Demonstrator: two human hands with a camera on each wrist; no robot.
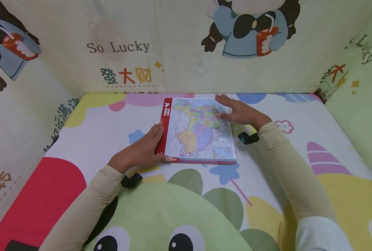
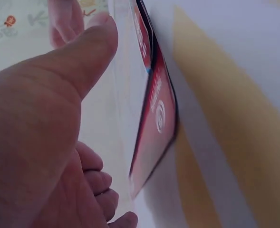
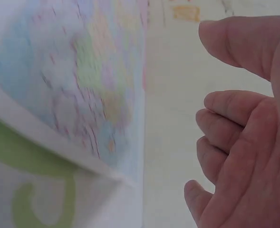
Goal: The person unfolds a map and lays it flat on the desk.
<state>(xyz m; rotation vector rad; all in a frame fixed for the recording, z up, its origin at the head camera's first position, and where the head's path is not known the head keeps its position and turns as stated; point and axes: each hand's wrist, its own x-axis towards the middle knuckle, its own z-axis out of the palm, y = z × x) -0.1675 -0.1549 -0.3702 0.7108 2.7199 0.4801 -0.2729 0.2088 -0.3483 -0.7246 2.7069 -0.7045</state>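
A flat rectangular map piece [image 1: 195,132] with coloured regions and a red strip along its left side lies on the patterned tabletop. Whether it is a board, a box or a puzzle I cannot tell. My left hand [image 1: 143,148] rests at its left edge, fingers straight, the thumb by the lower left corner. Over the upper right edge is my right hand [image 1: 244,111], with fingers extended. In the left wrist view, a red layered corner [image 2: 154,114] stands beside the left hand [image 2: 49,99]. The right wrist view shows the map surface [image 3: 87,76] apart from the right hand [image 3: 254,128].
Around the map spreads a tabletop cover [image 1: 117,132] printed with cartoon shapes. A pale printed wall [image 1: 179,73] rises behind the far edge, with side walls left and right. Dark wrist devices [image 1: 248,138] sit at both wrists.
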